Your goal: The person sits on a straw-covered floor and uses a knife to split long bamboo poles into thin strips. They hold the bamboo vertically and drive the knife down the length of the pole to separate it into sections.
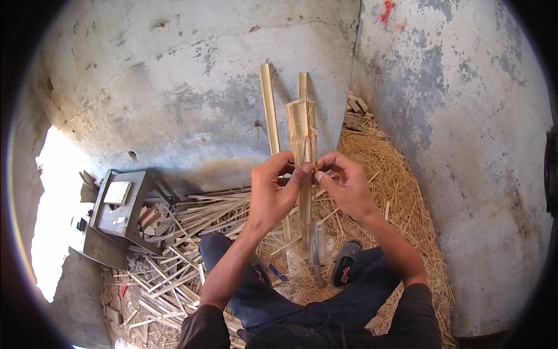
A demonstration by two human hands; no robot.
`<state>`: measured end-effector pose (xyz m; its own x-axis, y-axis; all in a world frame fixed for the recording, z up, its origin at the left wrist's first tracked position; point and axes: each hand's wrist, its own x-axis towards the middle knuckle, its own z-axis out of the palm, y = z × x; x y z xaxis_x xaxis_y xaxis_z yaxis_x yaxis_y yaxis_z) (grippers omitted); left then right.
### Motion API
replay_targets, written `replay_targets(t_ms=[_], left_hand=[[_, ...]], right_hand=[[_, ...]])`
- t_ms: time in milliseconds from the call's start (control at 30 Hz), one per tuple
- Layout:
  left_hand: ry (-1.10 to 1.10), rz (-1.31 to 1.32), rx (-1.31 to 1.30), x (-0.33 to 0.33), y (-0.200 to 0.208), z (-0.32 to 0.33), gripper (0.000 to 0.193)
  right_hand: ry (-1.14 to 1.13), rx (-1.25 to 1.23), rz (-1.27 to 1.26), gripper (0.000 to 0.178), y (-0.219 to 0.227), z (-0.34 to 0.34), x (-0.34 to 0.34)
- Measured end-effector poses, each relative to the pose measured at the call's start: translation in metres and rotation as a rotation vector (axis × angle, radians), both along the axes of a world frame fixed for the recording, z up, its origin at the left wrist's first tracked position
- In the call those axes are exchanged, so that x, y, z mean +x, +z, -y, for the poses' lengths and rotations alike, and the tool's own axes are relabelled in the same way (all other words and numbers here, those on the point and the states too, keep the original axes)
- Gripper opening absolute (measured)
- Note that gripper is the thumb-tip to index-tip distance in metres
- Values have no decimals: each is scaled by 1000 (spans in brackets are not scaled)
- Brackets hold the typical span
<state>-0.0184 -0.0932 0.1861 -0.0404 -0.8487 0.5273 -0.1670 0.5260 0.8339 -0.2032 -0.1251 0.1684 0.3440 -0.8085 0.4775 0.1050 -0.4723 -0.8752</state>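
An upright bundle of pale split wood or bamboo strips (299, 125), with frayed fibres along its upper part, stands in front of me between my legs. My left hand (274, 189) is closed on its left side at mid-height, thumb across the front. On the other side my right hand (346, 183) pinches with thumb and fingertips at the bundle's right edge, close to the left thumb. Whether it grips the bundle or a thin sliver of it is too small to tell. Below, between my feet, is a curved dark tool (318, 262), its upper part beside the bundle's lower end.
One long strip (268, 102) and a shorter-looking one (303, 86) lean near the far wall (192, 99). Loose strips (174, 285) litter the floor at left, beside a grey metal stand (125, 209). Straw-like shavings (401, 232) pile up at right. A blue-handled object (278, 273) lies near my left foot.
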Motion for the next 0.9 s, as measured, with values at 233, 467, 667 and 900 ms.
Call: replay_targets(t_ms=[233, 467, 667, 900], left_hand=[[41, 5, 7, -5, 3, -1, 18], [156, -73, 16, 32, 5, 16, 23], [2, 13, 64, -10, -3, 15, 21], [-108, -39, 131, -5, -32, 18, 22]], right_hand=[[97, 23, 9, 16, -3, 6, -9], [73, 70, 139, 19, -7, 28, -45], [-35, 39, 92, 28, -2, 46, -42], [32, 403, 111, 36, -46, 35, -46]])
